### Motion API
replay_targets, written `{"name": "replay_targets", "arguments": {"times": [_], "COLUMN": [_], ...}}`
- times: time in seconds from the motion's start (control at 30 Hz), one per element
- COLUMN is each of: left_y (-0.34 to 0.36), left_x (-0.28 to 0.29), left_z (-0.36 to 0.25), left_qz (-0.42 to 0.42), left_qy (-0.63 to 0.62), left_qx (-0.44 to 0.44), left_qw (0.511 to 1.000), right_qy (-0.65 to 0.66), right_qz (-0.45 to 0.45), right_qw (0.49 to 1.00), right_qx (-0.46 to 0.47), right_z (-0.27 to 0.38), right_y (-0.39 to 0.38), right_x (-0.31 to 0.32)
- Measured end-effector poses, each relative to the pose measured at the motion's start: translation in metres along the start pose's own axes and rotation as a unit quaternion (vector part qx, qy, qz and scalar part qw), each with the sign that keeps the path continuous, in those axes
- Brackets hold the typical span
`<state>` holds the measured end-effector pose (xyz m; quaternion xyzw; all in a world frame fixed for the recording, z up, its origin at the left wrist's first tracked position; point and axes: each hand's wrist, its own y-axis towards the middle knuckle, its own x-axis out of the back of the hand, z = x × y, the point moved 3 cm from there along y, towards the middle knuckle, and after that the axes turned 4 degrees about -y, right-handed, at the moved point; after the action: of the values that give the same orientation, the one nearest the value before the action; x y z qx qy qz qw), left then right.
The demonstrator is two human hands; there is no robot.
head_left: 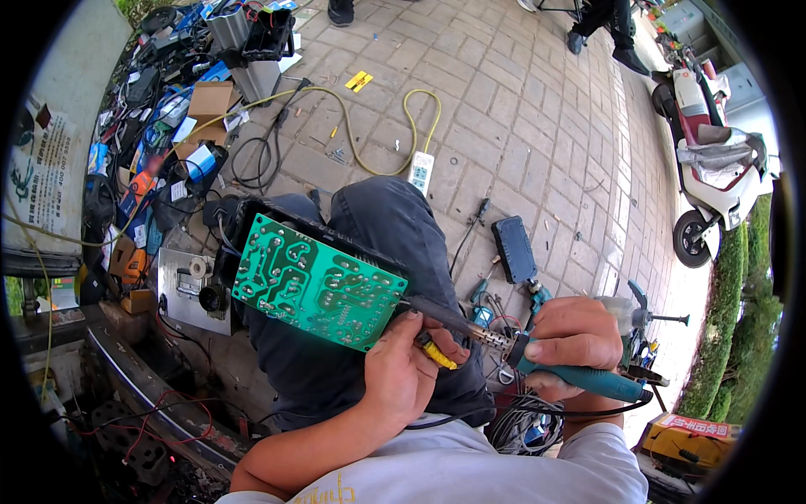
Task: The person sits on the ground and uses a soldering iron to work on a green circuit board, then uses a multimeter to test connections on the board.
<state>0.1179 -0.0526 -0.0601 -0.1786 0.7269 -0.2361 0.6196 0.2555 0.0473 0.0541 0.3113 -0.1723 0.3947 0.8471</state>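
A green circuit board, its soldered side up, rests tilted over my lap with a black casing along its far edge. My left hand is closed at the board's near right corner, thumb against the edge. A short yellow piece with a dark end sticks out between its fingers; its kind I cannot make out. In my right hand is a soldering iron with a teal handle and perforated metal sleeve. Its dark shaft points left, the tip at the board's right edge beside my left thumb.
Electronic scrap and cables are heaped at left beside a metal plate. On the paving lie a white power strip with a yellow cord and a black case. Tools and coiled cable sit at right; a scooter stands beyond.
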Motion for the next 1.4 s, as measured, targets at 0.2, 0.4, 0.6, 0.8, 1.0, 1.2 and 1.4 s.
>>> {"name": "replay_targets", "arguments": {"times": [0.2, 0.4, 0.6, 0.8, 1.0, 1.2, 1.4], "left_y": [0.002, -0.001, -0.002, -0.003, -0.003, -0.003, -0.003], "left_x": [0.008, 0.006, 0.003, 0.002, -0.002, -0.002, 0.0], "left_z": [0.004, 0.001, 0.001, 0.0, -0.001, -0.001, 0.0], "left_qz": [0.022, 0.017, 0.009, 0.012, 0.009, 0.009, 0.002], "left_qy": [-0.037, -0.008, -0.008, 0.003, 0.0, -0.006, 0.008], "left_qx": [0.012, -0.002, 0.005, -0.003, -0.012, -0.016, -0.011], "left_qw": [0.999, 1.0, 1.0, 1.0, 1.0, 1.0, 1.0], "right_qy": [0.0, 0.031, 0.041, 0.06, 0.033, 0.035, 0.031], "right_qz": [-0.021, -0.026, -0.012, -0.031, 0.009, 0.008, 0.001], "right_qw": [1.0, 0.999, 0.999, 0.997, 0.999, 0.999, 0.999], "right_qx": [-0.009, -0.008, -0.011, -0.034, -0.031, -0.036, -0.025], "right_z": [0.0, 0.001, -0.002, -0.003, 0.002, 0.003, 0.003], "right_y": [-0.001, -0.003, -0.003, -0.005, -0.001, 0.0, 0.0], "right_x": [-0.002, -0.002, -0.004, -0.007, -0.005, -0.005, -0.005]}}
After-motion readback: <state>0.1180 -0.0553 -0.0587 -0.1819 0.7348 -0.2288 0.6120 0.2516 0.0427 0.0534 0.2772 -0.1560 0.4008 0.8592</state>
